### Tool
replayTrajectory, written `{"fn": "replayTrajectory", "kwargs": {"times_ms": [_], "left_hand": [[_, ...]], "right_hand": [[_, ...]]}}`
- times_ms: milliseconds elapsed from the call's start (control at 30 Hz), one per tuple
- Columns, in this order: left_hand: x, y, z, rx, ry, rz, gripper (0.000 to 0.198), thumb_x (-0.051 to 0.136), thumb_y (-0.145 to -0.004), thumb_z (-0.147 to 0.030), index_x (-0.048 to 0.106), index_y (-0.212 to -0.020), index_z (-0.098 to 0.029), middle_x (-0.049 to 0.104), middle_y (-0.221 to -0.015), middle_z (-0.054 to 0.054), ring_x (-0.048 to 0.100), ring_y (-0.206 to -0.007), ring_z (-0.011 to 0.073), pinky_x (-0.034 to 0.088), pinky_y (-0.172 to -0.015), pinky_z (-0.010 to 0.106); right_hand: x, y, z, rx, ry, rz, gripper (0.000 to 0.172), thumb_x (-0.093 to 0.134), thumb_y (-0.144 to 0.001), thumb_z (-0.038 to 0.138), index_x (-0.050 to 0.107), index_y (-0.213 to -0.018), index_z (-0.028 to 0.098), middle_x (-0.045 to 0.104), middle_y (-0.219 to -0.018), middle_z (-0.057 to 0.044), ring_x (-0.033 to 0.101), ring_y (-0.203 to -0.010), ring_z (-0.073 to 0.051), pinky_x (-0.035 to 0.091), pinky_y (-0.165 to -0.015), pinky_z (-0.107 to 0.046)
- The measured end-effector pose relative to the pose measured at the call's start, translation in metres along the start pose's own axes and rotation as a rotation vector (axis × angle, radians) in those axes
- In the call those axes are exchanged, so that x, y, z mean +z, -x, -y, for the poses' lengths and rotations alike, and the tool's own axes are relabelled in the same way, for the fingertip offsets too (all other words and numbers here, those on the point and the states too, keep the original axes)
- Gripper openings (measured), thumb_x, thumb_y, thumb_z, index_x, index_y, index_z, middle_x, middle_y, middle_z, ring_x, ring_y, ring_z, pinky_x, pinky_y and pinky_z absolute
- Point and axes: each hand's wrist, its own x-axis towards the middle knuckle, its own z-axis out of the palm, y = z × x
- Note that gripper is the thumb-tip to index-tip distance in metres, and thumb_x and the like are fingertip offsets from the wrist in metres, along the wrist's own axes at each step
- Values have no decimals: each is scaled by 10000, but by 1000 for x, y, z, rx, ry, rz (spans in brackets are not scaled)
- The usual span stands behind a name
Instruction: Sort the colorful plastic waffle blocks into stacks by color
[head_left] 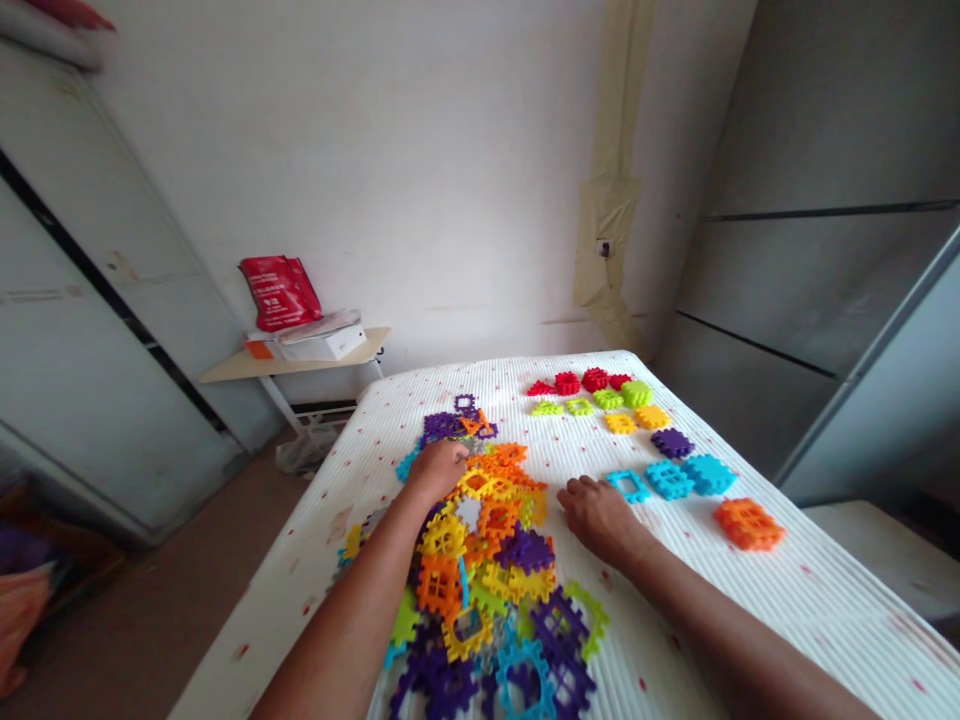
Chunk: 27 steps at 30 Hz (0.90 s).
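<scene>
My left hand (439, 468) reaches into the upper part of a heap of notched plastic building pieces. Its fingers are curled together, and whatever they may hold is hidden. Around it lie purple pieces (442, 425), orange pieces (499, 518) and yellow pieces (444, 535). My right hand (598, 515) rests low on the white cover, right of the heap, with its fingers slightly bent and no piece visible in them. Just beyond that hand is a light blue square frame piece (628, 486), beside two light blue stacks (670, 479).
Sorted along the right are red pieces (568, 383), green pieces (607, 399), yellow stacks (651, 416), a purple stack (672, 443) and an orange stack (748, 525). A spotted white cover (300, 570) lies beneath. At the back left, a small table (225, 368) bears a red bag (279, 292).
</scene>
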Motion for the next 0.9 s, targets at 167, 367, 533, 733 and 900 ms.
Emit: {"fn": "replayTrajectory", "kwargs": {"times_ms": [167,367,533,733,900], "left_hand": [[11,-6,7,-12,-62,72,86,640,-655,-247,704,-691,-202,689,-657,28,608,-643,167,419,-611,245],[13,-9,12,-14,-120,73,116,574,-653,-127,647,-600,-200,674,-643,21,603,-649,165,395,-588,235],[7,-6,7,-36,-138,-9,133,549,-668,-112,624,-618,-209,674,-652,9,609,-655,167,381,-582,227],[-10,-1,5,-77,-115,-152,230,510,-715,-186,671,-871,-236,713,-787,5,640,-726,186,405,-614,242],[-20,14,1,-65,-56,-259,311,465,-749,-220,680,-973,-210,719,-972,51,652,-901,218,449,-786,279]], "right_hand": [[9,-1,-1,-2,-14,-45,219,417,-881,108,632,-898,147,644,-916,-117,582,-854,-211,396,-647,-286],[12,-2,1,7,-17,-51,204,415,-891,121,618,-907,136,633,-919,-127,571,-854,-214,405,-655,-291],[10,-1,2,9,-15,-66,193,422,-879,106,613,-898,133,633,-910,-127,571,-852,-221,409,-645,-299],[14,-2,3,11,-3,-87,204,413,-875,96,612,-897,136,634,-891,-114,578,-837,-234,420,-630,-317],[16,-3,3,10,-9,-95,212,407,-878,98,614,-902,139,634,-896,-112,580,-841,-243,424,-632,-330]]}}
